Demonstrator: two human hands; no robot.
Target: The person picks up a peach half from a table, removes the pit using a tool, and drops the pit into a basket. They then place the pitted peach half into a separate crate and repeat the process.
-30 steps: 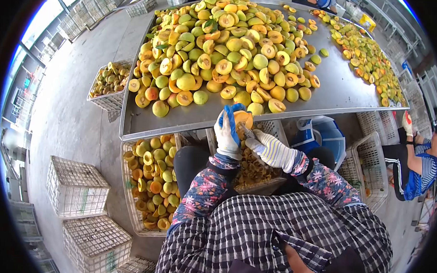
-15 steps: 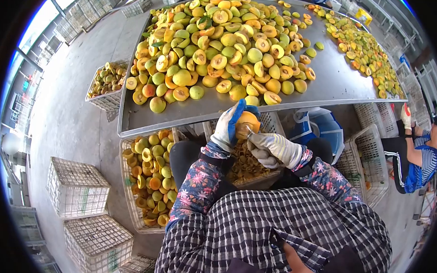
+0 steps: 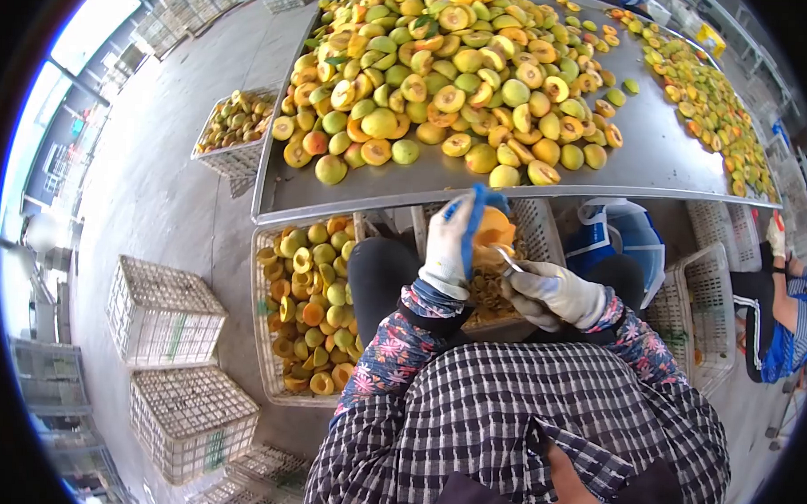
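Note:
My left hand (image 3: pixel 451 245), in a white glove with blue-coated fingers, is closed around a yellow peach half (image 3: pixel 495 228) just below the table's front edge. My right hand (image 3: pixel 557 295), in a grey-and-white glove, grips a small metal pitting spoon (image 3: pixel 507 258) whose shiny end touches the fruit's lower part. My right fingers hide the spoon's handle. Beneath both hands, a crate (image 3: pixel 539 230) holds brown and yellow fruit scraps (image 3: pixel 493 295). Many halved and whole peaches (image 3: pixel 449 98) are heaped on the metal table (image 3: pixel 321 196) in front.
A crate of peach halves (image 3: pixel 257 336) stands at my left, with stacked upturned crates (image 3: pixel 166 310) beyond. Another filled crate (image 3: pixel 233 162) sits by the table's left side. Blue-and-white bag (image 3: pixel 630 247) and crates (image 3: pixel 709 289) are on the right, near another person (image 3: pixel 779 305).
The view has swung left, so the scene appears farther right. My left hand still holds the peach half, now with more yellow flesh showing at the spoon. My right hand keeps the spoon against it.

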